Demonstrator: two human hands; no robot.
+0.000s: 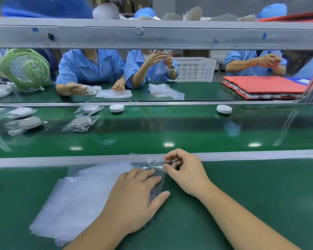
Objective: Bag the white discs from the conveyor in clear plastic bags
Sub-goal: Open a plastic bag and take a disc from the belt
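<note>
Two hands, one stack of flat clear plastic bags (pixel 76 201) — my station, near side of the line.

My left hand (pixel 134 195) lies flat with straight fingers, pressing the stack onto the green work surface (pixel 251 192). My right hand (pixel 185 173) pinches the far right corner of the top bag (pixel 153 166) between thumb and forefinger, and the film is creased there. Past a grey metal rail (pixel 43 160), on the glossy green conveyor belt (pixel 170 130): one bare round white disc (pixel 116 107) near the middle and a second bare disc (pixel 224 109) well apart to the right. Bagged discs (pixel 79 123) lie to the left. Far side — workers in blue coats (pixel 87 67), a green desk fan (pixel 25 69), a white lattice crate (pixel 193 69) and red foam trays (pixel 266 85).
</note>
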